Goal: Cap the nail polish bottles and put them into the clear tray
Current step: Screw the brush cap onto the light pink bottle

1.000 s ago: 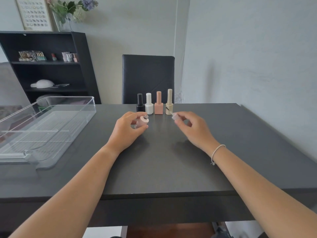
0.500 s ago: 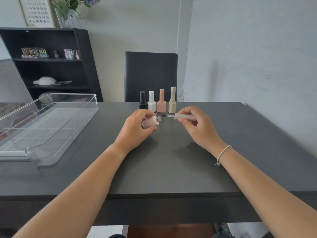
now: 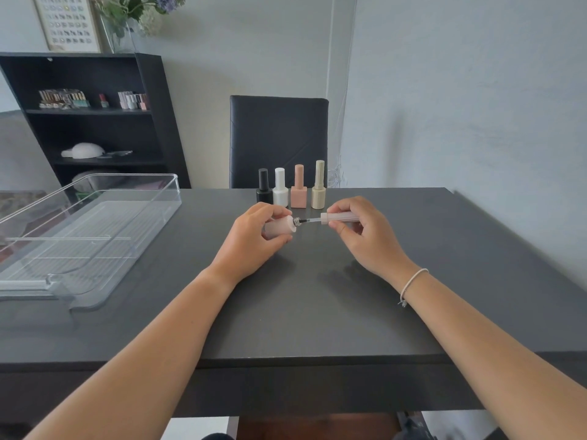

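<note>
My left hand (image 3: 251,239) grips a pale pink nail polish bottle (image 3: 281,226), tipped on its side with its threaded neck pointing right. My right hand (image 3: 365,236) holds the matching pink cap (image 3: 338,217) level, and the tip of its brush sits at the bottle's mouth. Behind my hands stand capped bottles in a row: black (image 3: 263,190), white (image 3: 280,192), peach (image 3: 298,191) and cream (image 3: 318,189). The clear tray (image 3: 104,236) lies at the left of the dark table (image 3: 317,312), with nothing in it.
A black chair (image 3: 279,138) stands behind the table's far edge. A black shelf unit (image 3: 85,122) at the back left carries small bottles and a white lamp. A wall runs along the table's right side.
The bottle has been tipped from nearly upright onto its side, and the cap's brush has moved left until its tip reaches the bottle's mouth.
</note>
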The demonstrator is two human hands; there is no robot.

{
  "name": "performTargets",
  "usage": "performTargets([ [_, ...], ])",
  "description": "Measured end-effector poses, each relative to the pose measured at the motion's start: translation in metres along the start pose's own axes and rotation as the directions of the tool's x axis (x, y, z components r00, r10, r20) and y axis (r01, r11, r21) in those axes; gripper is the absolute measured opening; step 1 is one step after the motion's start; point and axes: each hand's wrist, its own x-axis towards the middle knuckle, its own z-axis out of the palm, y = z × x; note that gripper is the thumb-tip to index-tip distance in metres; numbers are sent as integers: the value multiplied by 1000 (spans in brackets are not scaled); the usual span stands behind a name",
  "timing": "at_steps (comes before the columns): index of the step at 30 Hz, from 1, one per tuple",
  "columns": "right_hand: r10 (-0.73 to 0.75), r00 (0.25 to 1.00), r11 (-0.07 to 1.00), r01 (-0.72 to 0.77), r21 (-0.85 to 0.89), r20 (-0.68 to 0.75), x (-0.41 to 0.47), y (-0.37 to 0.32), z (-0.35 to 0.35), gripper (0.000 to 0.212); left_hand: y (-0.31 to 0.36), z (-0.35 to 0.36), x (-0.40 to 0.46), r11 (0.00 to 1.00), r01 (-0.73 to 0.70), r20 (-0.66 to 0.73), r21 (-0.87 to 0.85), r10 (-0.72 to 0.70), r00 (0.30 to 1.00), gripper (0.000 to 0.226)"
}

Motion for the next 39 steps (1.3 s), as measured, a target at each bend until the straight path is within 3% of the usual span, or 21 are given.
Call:
performTargets([
  [16,-64,991,996,71,-54,116,0,-1,11,10,8,5,-1,999,-33,77,-19,34,996,31],
  [23,-2,976,1000,7,-25,217,-3,-1,12,10,8,5,-1,999,-47,93,-11,48,995,31],
  [29,28,977,999,-20,-39,211,-1,0,9,3,9,5,-2,999,-43,96,-6,43,994,31],
  [34,62,975,996,-48,-72,212,-2,1,9,20,9,4,-2,999,-47,95,-10,48,994,31],
  [39,51,973,998,-61,35,225,-2,-3,9,7,10,4,-2,998,-55,122,-15,57,991,32],
])
